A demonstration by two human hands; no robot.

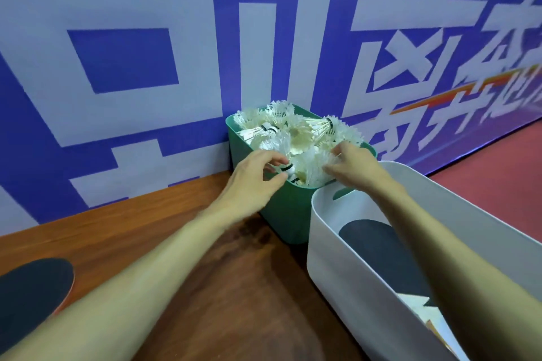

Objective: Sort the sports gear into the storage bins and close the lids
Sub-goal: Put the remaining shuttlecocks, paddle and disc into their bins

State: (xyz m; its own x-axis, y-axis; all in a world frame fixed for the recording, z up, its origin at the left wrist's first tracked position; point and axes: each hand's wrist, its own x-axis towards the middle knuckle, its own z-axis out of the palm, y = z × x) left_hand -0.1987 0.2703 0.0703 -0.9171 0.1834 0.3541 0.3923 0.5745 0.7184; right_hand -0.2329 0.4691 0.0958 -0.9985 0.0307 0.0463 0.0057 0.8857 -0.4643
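Observation:
A green bin (pixel 289 220) stands against the blue wall, heaped above its rim with several white feather shuttlecocks (pixel 296 132). My left hand (pixel 255 179) is at the bin's near left rim, its thumb and fingers pinched around a shuttlecock (pixel 283 155) by its black-banded cork end. My right hand (pixel 352 165) reaches in from the right, fingers touching the white feathers at the near right of the pile. A white bin (pixel 331 267) stands open beside the green one and holds a black-faced table tennis paddle (pixel 378 246), partly hidden by my right forearm.
Another black-faced paddle (pixel 32 293) lies on the brown wooden surface (pixel 234 287) at the lower left. A blue banner wall (pixel 146 53) with large pale characters rises right behind the bins. Red floor (pixel 498 167) shows at the right. No lids are in view.

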